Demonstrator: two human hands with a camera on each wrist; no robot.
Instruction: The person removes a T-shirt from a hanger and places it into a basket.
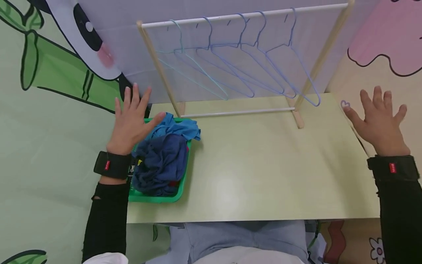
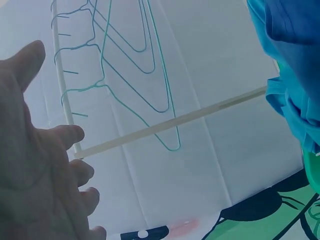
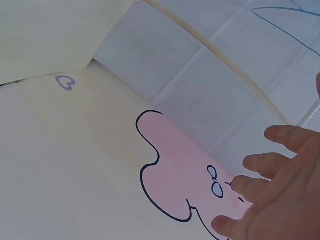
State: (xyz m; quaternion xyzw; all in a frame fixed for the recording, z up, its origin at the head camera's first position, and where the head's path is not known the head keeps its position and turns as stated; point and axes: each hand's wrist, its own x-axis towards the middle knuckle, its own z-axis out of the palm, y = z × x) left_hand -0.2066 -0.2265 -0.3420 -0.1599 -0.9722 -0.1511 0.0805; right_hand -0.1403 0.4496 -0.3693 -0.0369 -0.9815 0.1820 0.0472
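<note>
My left hand (image 1: 132,123) is held up with its fingers spread and nothing in it, overlapping the left side of a green basket (image 1: 171,199) in the head view. Crumpled clothes fill that basket: a dark blue garment (image 1: 161,161) in front and a lighter blue one (image 1: 178,128) behind it. Beyond the right edge of the table, my right hand (image 1: 380,123) is raised with spread fingers and holds nothing. Several wire hangers hang on a rack at the back, among them a mint green hanger (image 1: 201,69) at the left and a blue hanger (image 1: 301,60) at the right.
The rack has a white top rail (image 1: 224,17), wooden side posts (image 1: 324,55) and a low white bar (image 1: 237,112). It stands along the back of the pale table (image 1: 263,165). Cartoon-printed walls (image 1: 52,146) border the table on the left and right.
</note>
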